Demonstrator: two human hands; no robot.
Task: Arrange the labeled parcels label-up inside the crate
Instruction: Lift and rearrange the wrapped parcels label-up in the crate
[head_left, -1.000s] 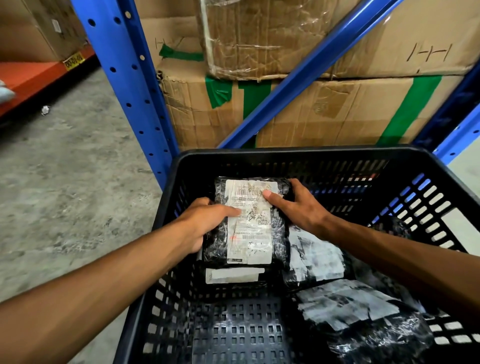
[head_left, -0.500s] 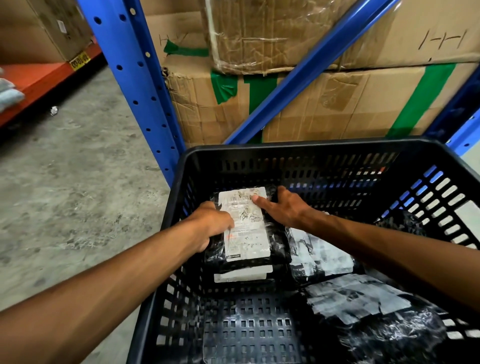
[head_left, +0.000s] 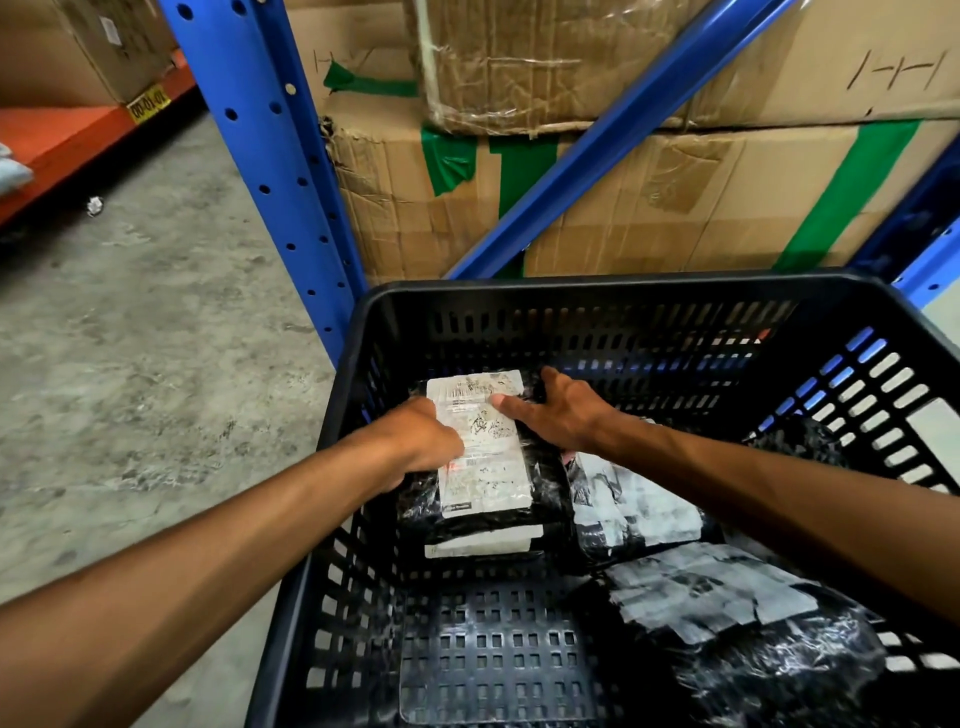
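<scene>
Black crate (head_left: 597, 291) at lower centre, left hand (head_left: 421, 441) and right hand (head_left: 558, 410) gripped a label-up parcel (head_left: 480, 452), further parcels (head_left: 701, 587) lay lower right.

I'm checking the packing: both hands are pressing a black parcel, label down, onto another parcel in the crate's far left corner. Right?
Not quite. The head view shows the parcel label up, its white label facing the camera. The rest holds: left hand and right hand hold it on another parcel in the crate's far left corner.

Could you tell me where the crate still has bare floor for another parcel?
The crate floor is bare at near-left, bordered by the left wall and the near-right parcel. The far-left stack under both hands, and the right side, are crowded.
</scene>
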